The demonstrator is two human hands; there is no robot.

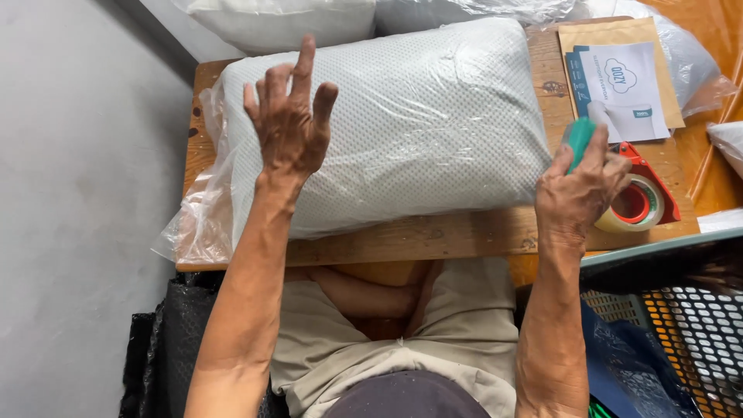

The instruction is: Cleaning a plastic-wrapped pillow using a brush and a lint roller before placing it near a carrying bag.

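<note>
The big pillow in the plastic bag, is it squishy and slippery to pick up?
Probably. The pillow looks plump and soft, so it would likely sag when lifted. Its clear plastic bag looks glossy and loose, so it may slide.

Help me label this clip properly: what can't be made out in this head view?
- Teal object: mostly wrapped by the right hand; kind unclear.
- Tape roll: partly behind that hand.
- Pillow: part under the open left hand.
- Basket: cut by frame edge.

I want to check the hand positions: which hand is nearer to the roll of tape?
The right hand. It holds a teal object right beside the roll of tape. The left hand is far away, raised open over the bagged pillow.
</note>
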